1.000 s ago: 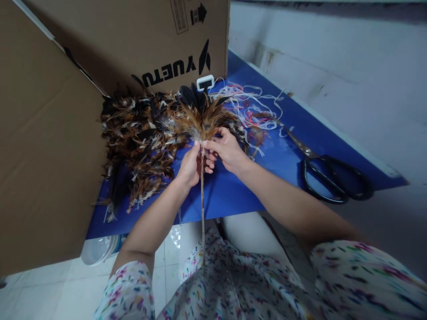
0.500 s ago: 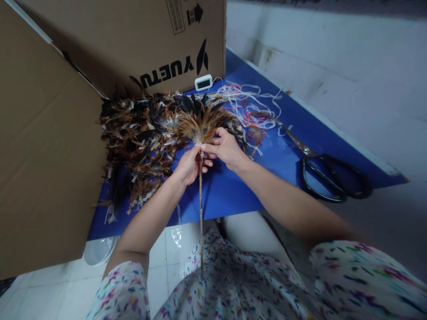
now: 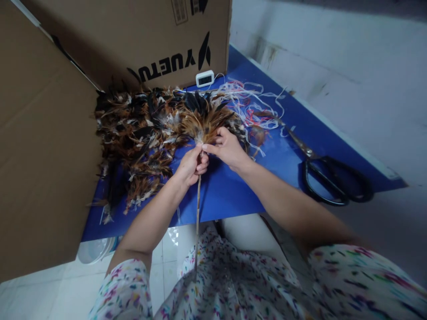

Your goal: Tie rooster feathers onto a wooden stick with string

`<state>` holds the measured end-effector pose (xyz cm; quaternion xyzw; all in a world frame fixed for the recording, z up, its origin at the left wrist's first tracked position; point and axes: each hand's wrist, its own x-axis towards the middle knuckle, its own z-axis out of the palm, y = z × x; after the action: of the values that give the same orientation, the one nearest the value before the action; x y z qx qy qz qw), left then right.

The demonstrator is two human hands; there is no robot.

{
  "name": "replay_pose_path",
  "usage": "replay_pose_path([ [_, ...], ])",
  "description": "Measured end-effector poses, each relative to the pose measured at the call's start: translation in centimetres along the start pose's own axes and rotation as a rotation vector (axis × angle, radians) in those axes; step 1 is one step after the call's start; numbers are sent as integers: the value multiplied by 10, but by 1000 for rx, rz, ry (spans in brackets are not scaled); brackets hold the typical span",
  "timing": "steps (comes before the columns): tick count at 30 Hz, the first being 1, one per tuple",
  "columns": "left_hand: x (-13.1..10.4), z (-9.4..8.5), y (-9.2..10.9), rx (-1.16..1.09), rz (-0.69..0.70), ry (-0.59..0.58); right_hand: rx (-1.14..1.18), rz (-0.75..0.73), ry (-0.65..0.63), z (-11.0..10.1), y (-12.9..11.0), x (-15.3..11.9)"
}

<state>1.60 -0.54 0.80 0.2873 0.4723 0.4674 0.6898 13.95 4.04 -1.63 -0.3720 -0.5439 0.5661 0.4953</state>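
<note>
My left hand (image 3: pixel 192 166) is wrapped round a thin brown stick (image 3: pixel 198 204), just below a tuft of brown and black feathers (image 3: pixel 207 120) at its top. The stick's lower end reaches down to my patterned clothing. My right hand (image 3: pixel 228 149) pinches at the base of the tuft, its thumb and a finger meeting the left fingertips there; the other fingers touch the feathers' right side. Many loose brown, black and white feathers (image 3: pixel 133 138) lie in a wide pile left of and behind the hands.
Black-handled scissors (image 3: pixel 310 153) lie at the right of the blue table (image 3: pixel 227 195). White and red strings (image 3: pixel 256 106) lie tangled behind my right hand. A white digital device (image 3: pixel 204 78) stands by a large cardboard box (image 3: pixel 110 40). A wall (image 3: pixel 333 89) borders the right.
The fingers of my left hand have curled more tightly round the stick. The stick's lower end has swung slightly left. The view has shifted a little.
</note>
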Motion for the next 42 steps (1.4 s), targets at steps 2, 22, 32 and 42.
replay_pose_path([
  [2, -1, 0, -1, -8, 9, 26, -72, -23, 4, 0, 2, 1],
  [22, -9, 8, -13, 73, -63, 15, -395, -135, 215, -4, 0, 6],
  [32, -8, 4, -16, 52, -42, -40, -45, -54, 266, -1, -10, 6],
  [42, -6, 4, -15, 33, -85, -34, 51, -11, 260, -8, -14, 9],
])
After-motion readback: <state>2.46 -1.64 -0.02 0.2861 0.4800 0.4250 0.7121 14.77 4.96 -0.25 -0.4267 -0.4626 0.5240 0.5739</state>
